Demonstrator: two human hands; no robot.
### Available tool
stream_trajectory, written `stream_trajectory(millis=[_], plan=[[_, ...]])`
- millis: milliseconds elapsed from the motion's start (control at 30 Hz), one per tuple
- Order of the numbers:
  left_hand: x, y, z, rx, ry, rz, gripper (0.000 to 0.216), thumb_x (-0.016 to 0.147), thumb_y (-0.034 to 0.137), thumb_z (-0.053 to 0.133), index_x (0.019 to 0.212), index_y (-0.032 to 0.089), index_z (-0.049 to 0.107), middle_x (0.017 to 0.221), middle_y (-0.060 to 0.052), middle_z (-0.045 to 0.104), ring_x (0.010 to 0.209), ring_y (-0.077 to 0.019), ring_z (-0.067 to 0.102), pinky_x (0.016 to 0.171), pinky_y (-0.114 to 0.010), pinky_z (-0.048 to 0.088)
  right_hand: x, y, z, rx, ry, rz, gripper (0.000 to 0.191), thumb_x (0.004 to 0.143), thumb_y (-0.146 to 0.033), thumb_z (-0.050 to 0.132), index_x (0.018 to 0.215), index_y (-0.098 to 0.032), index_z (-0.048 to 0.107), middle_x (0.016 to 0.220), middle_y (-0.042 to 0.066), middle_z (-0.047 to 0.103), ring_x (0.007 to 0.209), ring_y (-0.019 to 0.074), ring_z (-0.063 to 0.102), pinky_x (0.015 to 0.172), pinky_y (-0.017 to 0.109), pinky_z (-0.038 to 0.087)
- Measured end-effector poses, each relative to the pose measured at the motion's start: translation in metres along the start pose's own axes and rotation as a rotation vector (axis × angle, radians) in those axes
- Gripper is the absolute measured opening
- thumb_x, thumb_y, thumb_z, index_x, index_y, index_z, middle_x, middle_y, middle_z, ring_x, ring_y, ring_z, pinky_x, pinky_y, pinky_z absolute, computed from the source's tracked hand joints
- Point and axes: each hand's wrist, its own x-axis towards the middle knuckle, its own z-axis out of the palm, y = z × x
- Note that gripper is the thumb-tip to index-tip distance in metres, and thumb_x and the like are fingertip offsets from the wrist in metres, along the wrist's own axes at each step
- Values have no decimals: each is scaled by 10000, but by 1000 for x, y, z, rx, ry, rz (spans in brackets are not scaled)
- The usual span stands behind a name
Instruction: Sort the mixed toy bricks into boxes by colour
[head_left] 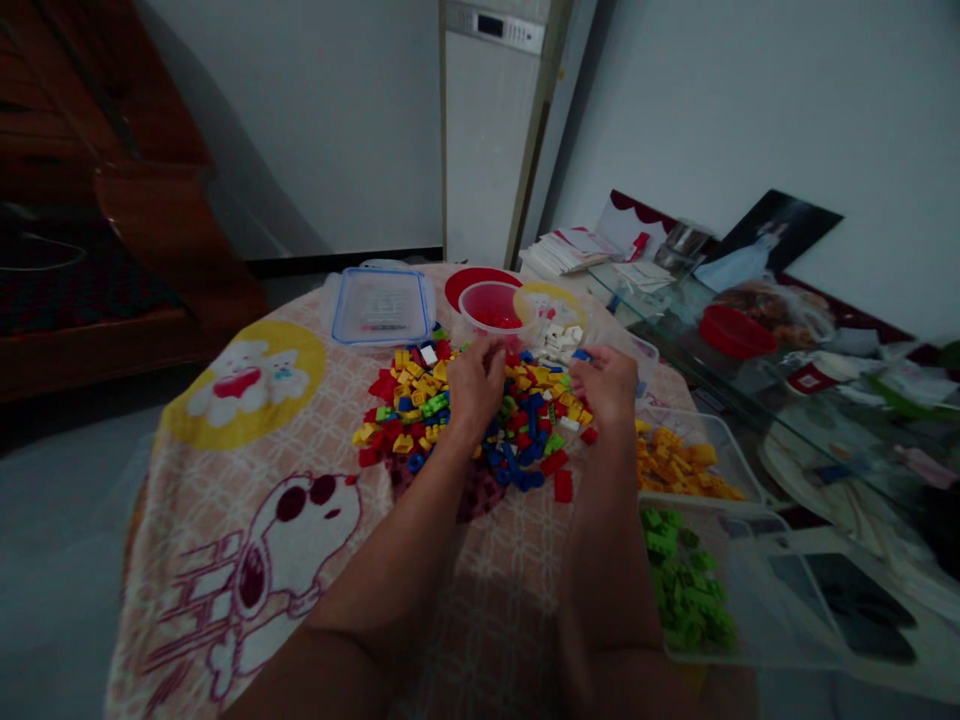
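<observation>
A mixed heap of toy building bricks (416,385) in yellow, red, blue and green lies in the middle of the round table. My left hand (474,388) is over the heap, just in front of a clear round tub (487,310) with red pieces inside. Its fingers are curled together, and whatever they may hold is hidden. At the heap's right side, my right hand (611,382) pinches a blue brick (581,355) between thumb and fingers. White bricks (562,342) lie together just beyond that hand.
To the right are a clear box of orange-yellow bricks (679,465) and another with green bricks (686,585). A blue-rimmed clear lid (382,305) rests at the back left. A cluttered glass-topped table (675,335) adjoins on the right. Patterned cloth (300,560) covers the round table.
</observation>
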Motion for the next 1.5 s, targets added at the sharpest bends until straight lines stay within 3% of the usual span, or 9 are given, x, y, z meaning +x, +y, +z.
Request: stream_trajectory(millis=[100, 200, 333, 500, 633, 900, 1200, 1333, 1500], plan=[[7, -12, -12, 150, 62, 5, 306, 896, 184, 509, 1117, 166, 718, 1100, -79, 767, 996, -216, 696, 951, -340, 527, 10, 13, -10, -27, 291, 42, 551, 809, -281, 549, 1316, -79, 630, 924, 120, 744, 648, 195, 721, 538, 273, 564], [11, -25, -17, 278, 74, 26, 313, 869, 162, 514, 1111, 172, 711, 1139, -103, 747, 1113, -259, 658, 1032, -402, 487, 14, 18, -17, -79, 375, 37, 565, 809, -269, 523, 1326, -65, 626, 953, 144, 751, 676, 204, 731, 566, 282, 576], [10, -34, -14, 374, 0, 4, 305, 852, 176, 549, 1110, 179, 712, 1160, -127, 732, 1130, -287, 647, 1026, -421, 480, 8, 11, -11, -101, 102, 1, 394, 809, -271, 538, 1098, -95, 740, 805, 92, 749, 607, 183, 706, 560, 263, 557], [7, -33, -10, 462, -123, -24, 274, 887, 230, 551, 1062, 205, 760, 1099, -116, 764, 1044, -291, 690, 966, -413, 497, -7, -9, 2, -378, -269, -102, 137, 790, -247, 647, 763, -160, 748, 638, 30, 702, 605, 165, 687, 587, 230, 507], [7, -33, -9, 488, -118, -19, 293, 889, 243, 553, 1082, 211, 771, 1082, -107, 777, 1017, -283, 701, 937, -393, 498, -16, -20, 8, -553, -412, -120, 112, 779, -282, 745, 733, -181, 737, 603, 5, 683, 648, 168, 694, 602, 227, 475], [8, -29, -12, 549, -176, -42, 324, 909, 249, 535, 1127, 216, 773, 1136, -89, 778, 1063, -273, 704, 956, -375, 500, -18, -23, 20, -732, -453, -127, 65, 771, -239, 763, 798, -180, 763, 685, 30, 730, 735, 170, 714, 667, 223, 484], [8, -29, -11, 551, -189, -51, 344, 927, 264, 530, 1182, 222, 757, 1178, -84, 769, 1104, -269, 695, 986, -371, 491, -6, -3, 2, -423, -329, -60, 223, 816, -124, 534, 758, -151, 748, 642, 33, 710, 586, 150, 694, 578, 199, 489], [7, -30, -12, 549, -190, -52, 339, 927, 261, 529, 1178, 221, 754, 1185, -86, 766, 1104, -268, 693, 995, -377, 486, -3, 2, -4, -384, -299, -36, 203, 804, -126, 547, 720, -154, 730, 607, 29, 691, 541, 147, 680, 538, 196, 480], [7, -32, -11, 545, -173, -42, 338, 923, 255, 531, 1175, 213, 753, 1179, -86, 768, 1109, -268, 691, 998, -376, 488, -9, -6, 0, -391, -395, -24, 105, 807, -210, 670, 747, -149, 731, 564, 4, 661, 525, 144, 655, 532, 203, 472]])
